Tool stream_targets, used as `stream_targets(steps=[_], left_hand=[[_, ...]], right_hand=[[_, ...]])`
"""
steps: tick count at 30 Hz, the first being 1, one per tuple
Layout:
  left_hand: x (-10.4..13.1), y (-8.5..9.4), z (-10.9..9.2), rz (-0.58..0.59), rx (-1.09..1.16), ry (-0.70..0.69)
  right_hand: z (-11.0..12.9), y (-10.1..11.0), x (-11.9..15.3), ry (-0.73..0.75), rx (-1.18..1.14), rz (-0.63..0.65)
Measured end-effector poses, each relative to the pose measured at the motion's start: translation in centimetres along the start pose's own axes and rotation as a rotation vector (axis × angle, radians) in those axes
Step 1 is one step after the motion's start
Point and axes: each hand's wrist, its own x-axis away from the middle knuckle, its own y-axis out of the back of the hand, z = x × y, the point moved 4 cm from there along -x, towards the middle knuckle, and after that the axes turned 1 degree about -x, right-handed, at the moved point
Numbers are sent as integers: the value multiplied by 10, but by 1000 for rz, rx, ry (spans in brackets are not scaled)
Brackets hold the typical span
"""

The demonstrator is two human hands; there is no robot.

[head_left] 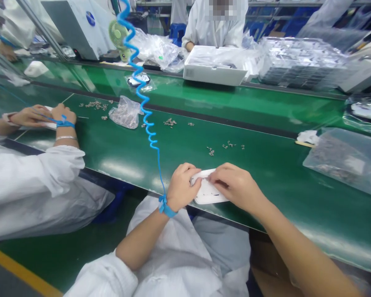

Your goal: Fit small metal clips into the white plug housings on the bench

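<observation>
- My right forearm [297,235] slants from lower right, right hand [236,185] curled over the white casing [208,195]; whether it pinches anything, I cannot tell.
- My left hand [182,187] grips the left side.
- Casing: just below frame centre.

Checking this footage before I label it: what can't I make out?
What, if anything, the right hand pinches: head view, hidden by its own fingers.
Part of the white case's left side: head view, covered by the left hand.
The small scattered pieces' exact shape: head view, too small.
The clear bag's far end: head view, cut off by the right edge.
</observation>
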Motion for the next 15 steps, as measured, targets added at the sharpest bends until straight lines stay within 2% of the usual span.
stream_targets(steps=[3,8,11,13,15], left_hand=[[0,0,-1,-7,-15,7],[-1,1,-2,-12,-37,-16],[0,0,-5,-27,-65,-28],[2,-2,-8,-49,-120,-31],[5,-2,-12,-71,-199,-38]], right_hand=[[2,-1,8,51,50,-57],[7,-3,3,157,171,-18],[11,-6,4,196,159,-11],[13,-6,7,171,60,-89],[12,-2,9,74,-94,-211]])
